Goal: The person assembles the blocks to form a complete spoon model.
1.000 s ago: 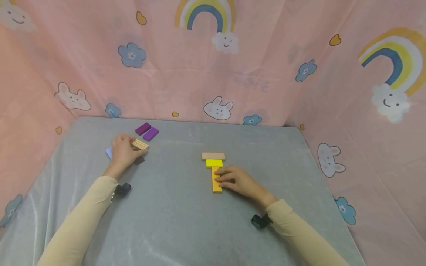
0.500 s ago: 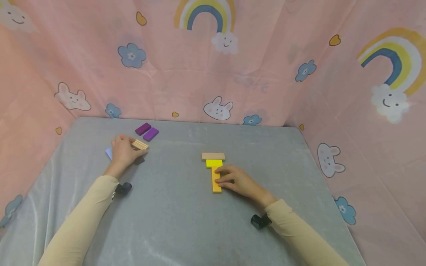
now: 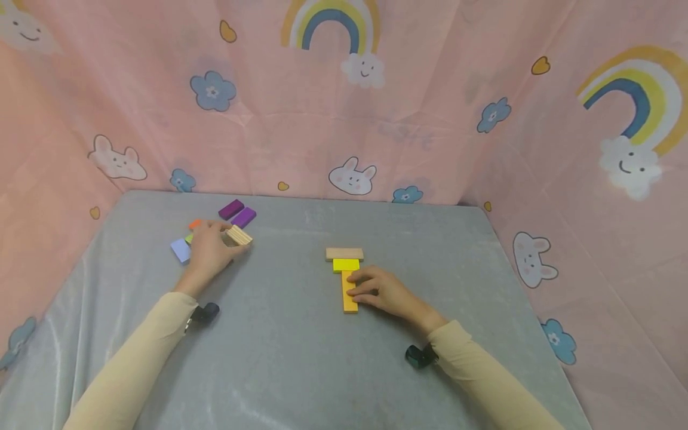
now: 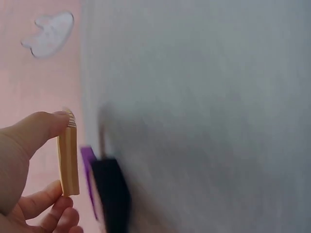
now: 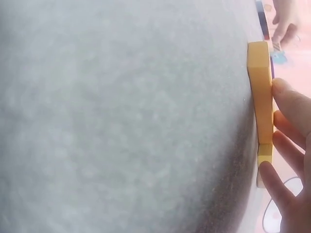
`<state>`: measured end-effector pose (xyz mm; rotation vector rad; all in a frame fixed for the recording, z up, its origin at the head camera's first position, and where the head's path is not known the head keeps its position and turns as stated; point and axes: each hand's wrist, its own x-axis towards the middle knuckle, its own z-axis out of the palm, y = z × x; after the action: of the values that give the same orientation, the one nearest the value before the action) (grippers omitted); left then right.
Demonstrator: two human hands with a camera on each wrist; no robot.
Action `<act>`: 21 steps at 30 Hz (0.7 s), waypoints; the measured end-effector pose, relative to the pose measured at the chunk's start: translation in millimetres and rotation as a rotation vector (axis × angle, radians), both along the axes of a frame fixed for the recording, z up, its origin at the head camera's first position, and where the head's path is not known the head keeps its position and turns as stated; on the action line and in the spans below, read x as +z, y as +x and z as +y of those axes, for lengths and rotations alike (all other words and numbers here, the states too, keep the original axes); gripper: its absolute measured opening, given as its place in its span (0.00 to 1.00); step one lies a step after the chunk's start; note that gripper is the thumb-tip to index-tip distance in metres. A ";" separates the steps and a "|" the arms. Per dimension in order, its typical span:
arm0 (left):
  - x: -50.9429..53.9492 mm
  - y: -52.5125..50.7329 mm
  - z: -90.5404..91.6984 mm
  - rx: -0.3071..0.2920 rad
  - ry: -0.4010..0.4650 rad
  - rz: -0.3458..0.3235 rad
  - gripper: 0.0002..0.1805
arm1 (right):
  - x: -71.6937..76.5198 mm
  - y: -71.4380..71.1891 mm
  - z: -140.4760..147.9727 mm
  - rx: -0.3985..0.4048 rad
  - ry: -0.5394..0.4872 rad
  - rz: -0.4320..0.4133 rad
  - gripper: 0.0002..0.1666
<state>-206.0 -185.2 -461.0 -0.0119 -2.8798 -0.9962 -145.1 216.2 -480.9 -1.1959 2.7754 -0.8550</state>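
My left hand (image 3: 209, 254) pinches a pale striped wooden piece (image 3: 239, 235) between thumb and fingers, above the blocks at the back left. The left wrist view shows this piece (image 4: 69, 160) upright between the thumb and fingers of the left hand (image 4: 29, 165). At the centre, an orange-yellow block (image 3: 349, 298) lies lengthwise, with a bright yellow block (image 3: 346, 265) and a tan block (image 3: 344, 254) crosswise beyond it. Fingertips of my right hand (image 3: 392, 295) rest on the orange-yellow block; in the right wrist view the right hand (image 5: 294, 145) touches this block (image 5: 261, 97) too.
Two purple blocks (image 3: 231, 209) lie behind the left hand. A light blue block (image 3: 181, 251), an orange block (image 3: 195, 224) and a partly hidden green block (image 3: 189, 238) lie beside it. A blurred dark object (image 4: 112, 194) shows in the left wrist view.
My left hand has moved slightly right with the striped piece, uncovering more of the light blue and orange blocks and part of a green one. The right hand stays on the orange-yellow block.
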 end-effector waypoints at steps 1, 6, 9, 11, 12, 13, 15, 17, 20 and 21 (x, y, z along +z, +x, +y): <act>1.0 0.9 3.6 -0.015 0.015 -0.011 0.39 | -0.2 -0.3 -0.1 0.000 0.001 0.006 0.13; 2.5 8.3 23.8 -0.116 0.084 -0.049 0.39 | -0.2 -1.2 -0.6 -0.016 0.002 -0.018 0.14; 3.7 15.0 37.5 -0.175 0.108 -0.044 0.38 | 1.4 -1.8 -0.6 -0.022 0.012 -0.048 0.14; 4.6 19.3 46.6 -0.209 0.125 -0.036 0.38 | 2.0 -1.7 -0.7 -0.024 0.020 -0.061 0.14; 4.7 21.1 50.8 -0.229 0.132 -0.027 0.37 | 2.3 -1.6 -0.7 -0.023 0.023 -0.063 0.14; 4.8 22.8 55.1 -0.248 0.139 -0.019 0.37 | 2.5 -1.4 -0.7 -0.021 0.025 -0.061 0.14; 4.3 25.9 63.1 -0.285 0.149 -0.008 0.36 | 2.8 -1.0 -0.6 -0.021 0.027 -0.058 0.14; 2.8 28.5 70.0 -0.315 0.149 -0.005 0.36 | 2.8 -0.8 -0.7 -0.022 0.027 -0.056 0.14; 0.1 32.4 79.0 -0.353 0.134 -0.004 0.36 | 2.8 -0.9 -0.8 -0.026 0.031 -0.049 0.14; -0.7 33.5 81.8 -0.362 0.130 -0.002 0.35 | 2.8 -1.1 -0.8 -0.024 0.032 -0.044 0.14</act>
<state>-172.5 -103.4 -461.7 -0.5394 -2.8669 -1.2357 -146.2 215.3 -478.1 -1.1271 2.7632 -0.8256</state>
